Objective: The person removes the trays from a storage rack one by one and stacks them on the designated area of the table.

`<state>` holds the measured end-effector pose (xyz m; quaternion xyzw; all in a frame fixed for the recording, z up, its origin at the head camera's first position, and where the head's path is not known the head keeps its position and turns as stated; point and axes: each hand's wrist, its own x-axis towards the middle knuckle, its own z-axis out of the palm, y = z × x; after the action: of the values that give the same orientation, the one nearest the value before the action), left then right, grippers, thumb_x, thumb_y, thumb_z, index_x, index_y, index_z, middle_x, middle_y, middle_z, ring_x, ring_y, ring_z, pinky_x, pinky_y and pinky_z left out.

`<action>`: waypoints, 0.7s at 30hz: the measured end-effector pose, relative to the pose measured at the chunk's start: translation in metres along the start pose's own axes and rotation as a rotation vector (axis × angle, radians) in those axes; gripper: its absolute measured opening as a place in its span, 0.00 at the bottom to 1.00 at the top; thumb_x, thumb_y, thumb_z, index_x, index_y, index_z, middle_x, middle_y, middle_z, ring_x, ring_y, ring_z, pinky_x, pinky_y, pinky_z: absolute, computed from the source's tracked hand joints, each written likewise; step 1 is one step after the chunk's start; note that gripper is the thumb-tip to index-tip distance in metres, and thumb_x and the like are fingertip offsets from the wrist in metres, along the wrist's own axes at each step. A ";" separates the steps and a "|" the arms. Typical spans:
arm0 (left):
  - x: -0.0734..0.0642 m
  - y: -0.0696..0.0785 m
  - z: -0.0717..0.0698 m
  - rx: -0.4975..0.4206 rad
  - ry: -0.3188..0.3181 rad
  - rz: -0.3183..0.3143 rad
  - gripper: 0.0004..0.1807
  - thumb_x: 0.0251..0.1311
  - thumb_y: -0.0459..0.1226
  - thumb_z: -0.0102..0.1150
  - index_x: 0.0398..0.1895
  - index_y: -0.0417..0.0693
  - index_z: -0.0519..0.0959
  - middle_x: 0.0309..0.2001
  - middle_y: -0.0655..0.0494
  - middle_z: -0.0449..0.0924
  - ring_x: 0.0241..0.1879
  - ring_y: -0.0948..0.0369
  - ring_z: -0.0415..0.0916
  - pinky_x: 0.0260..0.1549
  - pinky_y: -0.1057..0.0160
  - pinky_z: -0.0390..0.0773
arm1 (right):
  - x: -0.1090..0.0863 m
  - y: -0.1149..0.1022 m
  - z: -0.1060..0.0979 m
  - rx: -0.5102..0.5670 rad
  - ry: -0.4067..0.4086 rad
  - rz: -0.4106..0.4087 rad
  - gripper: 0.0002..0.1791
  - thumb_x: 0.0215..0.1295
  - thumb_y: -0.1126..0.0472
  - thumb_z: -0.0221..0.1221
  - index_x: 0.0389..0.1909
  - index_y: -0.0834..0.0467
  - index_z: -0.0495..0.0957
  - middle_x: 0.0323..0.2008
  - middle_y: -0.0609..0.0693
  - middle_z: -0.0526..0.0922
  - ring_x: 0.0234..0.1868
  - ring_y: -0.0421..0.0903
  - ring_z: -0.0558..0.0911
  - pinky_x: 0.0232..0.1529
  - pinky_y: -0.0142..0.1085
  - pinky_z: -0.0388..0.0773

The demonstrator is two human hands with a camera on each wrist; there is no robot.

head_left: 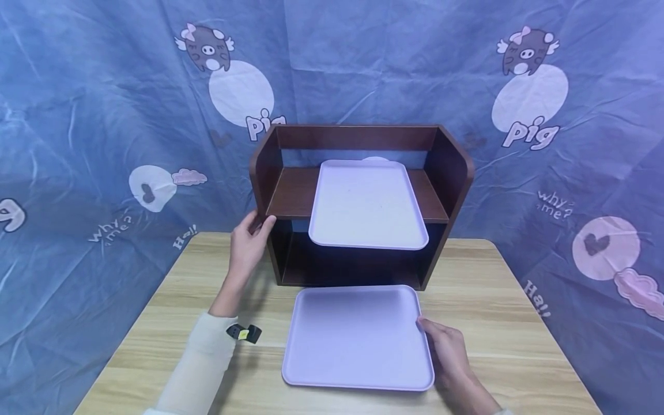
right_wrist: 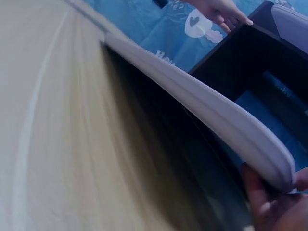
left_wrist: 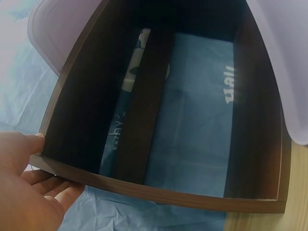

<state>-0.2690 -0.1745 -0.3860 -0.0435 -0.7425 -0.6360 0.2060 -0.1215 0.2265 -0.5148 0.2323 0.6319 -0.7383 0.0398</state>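
A dark brown two-tier wooden shelf (head_left: 358, 137) stands on the table. My left hand (head_left: 249, 241) grips its left side panel at the height of the middle board, thumb on the front edge and fingers curled round the outside, as the left wrist view (left_wrist: 29, 183) shows. In front of the shelf, my right hand (head_left: 450, 349) pinches the right edge of a pale lilac tray (head_left: 358, 340). The right wrist view shows this tray (right_wrist: 202, 103) raised off the tabletop. A second lilac tray (head_left: 367, 202) lies on the upper tier, its front end jutting past the board.
The wood-grain table (head_left: 519, 346) carries the shelf. A blue curtain (head_left: 104, 115) printed with pigs and lettering hangs behind and at both sides. A black strap with a buckle (head_left: 244, 333) sits at the left wrist. The lower tier (head_left: 337, 265) opens toward me.
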 end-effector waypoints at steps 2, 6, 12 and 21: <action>0.000 0.000 0.000 -0.003 -0.004 -0.006 0.26 0.75 0.38 0.65 0.70 0.33 0.77 0.67 0.31 0.78 0.70 0.45 0.77 0.67 0.66 0.81 | 0.001 -0.002 -0.001 -0.075 0.005 -0.010 0.23 0.76 0.56 0.63 0.59 0.72 0.81 0.35 0.54 0.91 0.35 0.49 0.90 0.38 0.43 0.94; 0.000 0.000 -0.002 0.002 -0.009 -0.010 0.26 0.75 0.39 0.66 0.70 0.34 0.77 0.68 0.33 0.79 0.70 0.47 0.77 0.67 0.68 0.80 | 0.003 -0.007 -0.006 -0.411 0.027 -0.120 0.22 0.76 0.57 0.62 0.58 0.72 0.83 0.41 0.61 0.92 0.35 0.44 0.87 0.35 0.35 0.91; 0.001 -0.001 -0.001 0.006 -0.002 -0.006 0.25 0.75 0.38 0.65 0.70 0.34 0.77 0.67 0.33 0.79 0.70 0.47 0.78 0.66 0.68 0.81 | 0.006 -0.011 -0.011 -0.665 0.015 -0.210 0.19 0.76 0.58 0.63 0.54 0.71 0.86 0.30 0.57 0.91 0.26 0.44 0.85 0.25 0.35 0.89; 0.001 -0.004 -0.001 -0.007 -0.008 0.000 0.27 0.75 0.40 0.65 0.70 0.35 0.76 0.68 0.33 0.79 0.70 0.48 0.78 0.68 0.66 0.80 | 0.008 -0.011 -0.011 -0.709 -0.034 -0.286 0.16 0.72 0.65 0.64 0.52 0.75 0.85 0.27 0.57 0.90 0.22 0.46 0.85 0.20 0.38 0.89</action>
<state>-0.2713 -0.1767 -0.3893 -0.0468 -0.7410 -0.6384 0.2030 -0.1291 0.2414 -0.5091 0.1014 0.8734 -0.4757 0.0249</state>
